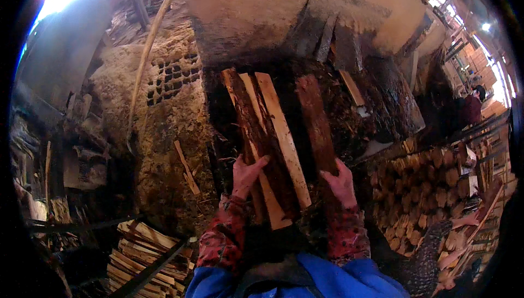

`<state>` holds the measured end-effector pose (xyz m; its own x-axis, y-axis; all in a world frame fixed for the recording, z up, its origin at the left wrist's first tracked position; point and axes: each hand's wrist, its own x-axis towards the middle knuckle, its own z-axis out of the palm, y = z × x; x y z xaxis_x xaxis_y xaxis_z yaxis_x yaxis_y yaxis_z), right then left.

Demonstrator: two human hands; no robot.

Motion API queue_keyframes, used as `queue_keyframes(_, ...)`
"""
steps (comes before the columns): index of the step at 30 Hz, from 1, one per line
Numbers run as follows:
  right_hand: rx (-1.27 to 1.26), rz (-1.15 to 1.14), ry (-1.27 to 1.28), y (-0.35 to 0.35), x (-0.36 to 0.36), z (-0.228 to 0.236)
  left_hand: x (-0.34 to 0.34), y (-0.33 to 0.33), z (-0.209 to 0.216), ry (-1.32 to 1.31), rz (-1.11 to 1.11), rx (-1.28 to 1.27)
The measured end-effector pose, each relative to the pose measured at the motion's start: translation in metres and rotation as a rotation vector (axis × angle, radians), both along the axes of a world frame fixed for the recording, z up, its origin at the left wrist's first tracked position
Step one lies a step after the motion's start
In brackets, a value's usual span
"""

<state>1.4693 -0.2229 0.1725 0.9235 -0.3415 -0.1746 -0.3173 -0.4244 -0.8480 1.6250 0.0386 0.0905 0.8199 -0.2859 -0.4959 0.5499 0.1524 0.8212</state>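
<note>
In front of me, several long split wood slabs lie side by side, tilted a little from upright in the picture. My left hand grips the left side of this group, its thumb across a bark-covered slab; its other fingers are mostly hidden. Two pale slabs, the right-hand pale slab and a narrower one beside the bark, show bare wood. Apart from them, to the right, is a reddish-brown bark slab. My right hand holds its near end, thumb on the left and fingers partly hidden.
A rough wall with a dark grid stands left, a stacked woodpile right. More split wood lies lower left behind a dark bar. At lower right, another person's hands hold a long board; someone else is farther back.
</note>
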Motion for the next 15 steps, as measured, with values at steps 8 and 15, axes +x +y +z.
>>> queue_keyframes(8, 0.065, 0.192, -0.186, 0.062, 0.124, -0.021, 0.008, 0.011, -0.086, -0.047, 0.127, -0.156)
queue_keyframes(15, -0.519, 0.209, -0.229, 0.043, 0.116, -0.072, -0.005, -0.011, 0.051, -0.186, -0.077, 0.424)
